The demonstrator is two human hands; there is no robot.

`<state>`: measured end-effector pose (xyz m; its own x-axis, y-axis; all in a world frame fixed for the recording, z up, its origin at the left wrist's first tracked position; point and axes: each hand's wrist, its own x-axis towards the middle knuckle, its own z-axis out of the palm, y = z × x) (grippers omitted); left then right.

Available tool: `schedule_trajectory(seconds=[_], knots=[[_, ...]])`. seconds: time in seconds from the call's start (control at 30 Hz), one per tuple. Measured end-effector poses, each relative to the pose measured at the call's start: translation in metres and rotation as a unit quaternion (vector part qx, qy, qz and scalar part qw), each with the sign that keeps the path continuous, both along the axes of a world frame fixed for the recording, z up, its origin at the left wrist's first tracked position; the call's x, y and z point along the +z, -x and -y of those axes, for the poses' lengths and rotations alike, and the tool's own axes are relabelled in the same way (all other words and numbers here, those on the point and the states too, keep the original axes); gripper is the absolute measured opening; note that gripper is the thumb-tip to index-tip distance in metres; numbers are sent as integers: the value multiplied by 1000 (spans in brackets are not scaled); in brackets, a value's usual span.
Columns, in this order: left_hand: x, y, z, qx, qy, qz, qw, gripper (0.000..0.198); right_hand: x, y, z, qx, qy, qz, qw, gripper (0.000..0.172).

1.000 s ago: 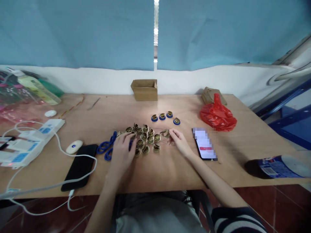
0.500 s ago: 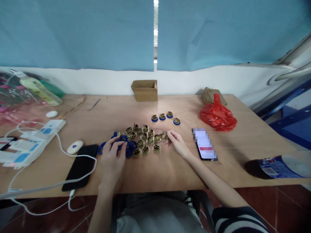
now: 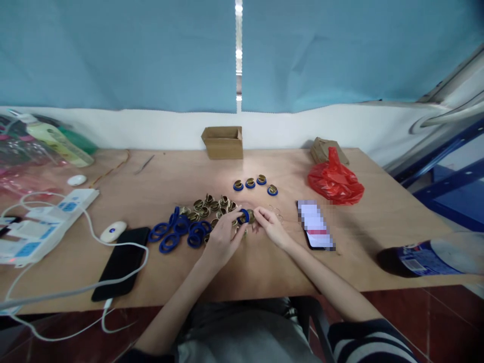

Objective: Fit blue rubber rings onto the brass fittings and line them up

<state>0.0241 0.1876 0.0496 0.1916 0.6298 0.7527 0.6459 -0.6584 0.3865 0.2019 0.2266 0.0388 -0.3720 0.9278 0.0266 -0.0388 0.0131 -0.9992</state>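
Blue ring rightward, in left grip

A second ago my left hand lay over the brass parts; half a second later it was among the blue rings, nearer the tabletop's left edge. Now it has swung back toward the right edge with one ring in its fingertips, brought up to the part in my right hand. The heap of rings is uncovered; my left hand hides some brass parts toward the front edge instead.
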Motion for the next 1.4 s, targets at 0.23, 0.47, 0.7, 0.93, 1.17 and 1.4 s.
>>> schedule_trajectory(seconds=[0.23, 0.47, 0.7, 0.93, 1.17, 1.4], knots=[[6, -8, -12, -29, 50, 0, 998, 39, 0, 0, 1, -10, 2, -28, 1000, 51], [11, -14, -16, -78, 167, 82, 979, 38, 7, -2, 2, -48, 4, -39, 998, 50], [20, -21, -20, -106, 219, 172, 955, 38, 14, -6, 3, -63, 16, -56, 996, 45], [12, -25, -20, -122, 251, 211, 937, 34, 15, -7, 1, -80, 6, -24, 997, 47], [4, -22, -21, -125, 269, 236, 925, 37, 10, -4, -2, -80, 21, -38, 996, 47], [-4, -21, -24, -96, 269, 240, 928, 35, 12, -4, -2, -66, -5, 3, 998, 42]])
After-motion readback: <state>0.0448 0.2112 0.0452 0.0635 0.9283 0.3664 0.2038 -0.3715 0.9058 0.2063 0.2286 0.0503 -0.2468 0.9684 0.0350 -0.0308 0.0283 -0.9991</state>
